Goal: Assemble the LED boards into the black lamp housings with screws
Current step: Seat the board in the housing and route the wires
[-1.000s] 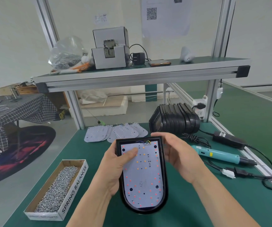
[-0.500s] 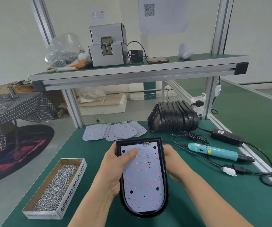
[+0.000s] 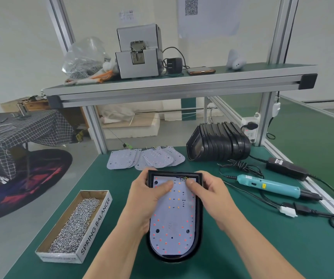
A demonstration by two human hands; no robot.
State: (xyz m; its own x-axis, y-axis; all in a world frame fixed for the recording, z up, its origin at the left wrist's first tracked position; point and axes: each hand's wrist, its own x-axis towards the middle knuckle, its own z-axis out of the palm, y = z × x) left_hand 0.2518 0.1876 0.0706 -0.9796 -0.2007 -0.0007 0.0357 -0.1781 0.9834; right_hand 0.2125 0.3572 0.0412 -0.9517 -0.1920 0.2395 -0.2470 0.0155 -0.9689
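cardboard box point(image 3: 47, 251) at far left on green bench mat point(image 3: 282, 248), printed "spring balancer", filled with loose silver screws point(image 3: 75, 222). behind and to its right, near the frame post, fanned spare led boards point(image 3: 145, 158) lying flat, overlapping. centre front: left hand point(image 3: 148, 200) clamped on the left edge of black lamp housing point(image 3: 199, 228), thumb pressed on the upper left of the white led board point(image 3: 172, 224) seated inside it. housing flat-ended away from the viewer, rounded end nearest; board dotted with red and orange leds, wires at its top edge. right hand point(image 3: 212, 196) gripping the housing's upper right edge, thumb on the board's upper right corner. whether the housing rests on the mat or is lifted clear: cannot tell. right of centre, rear: stack of empty black housings point(image 3: 222, 141) lying on its side. further right: teal electric screwdriver point(image 3: 270, 186) lying on the mat, well apart from the hands, black cable coiled beside it; black power adapter point(image 3: 286, 168) behind it. above, on the shelf point(image 3: 242, 77): grey screw feeder point(image 3: 140, 55), clear bag of screws point(image 3: 83, 57), phone point(image 3: 201, 70).
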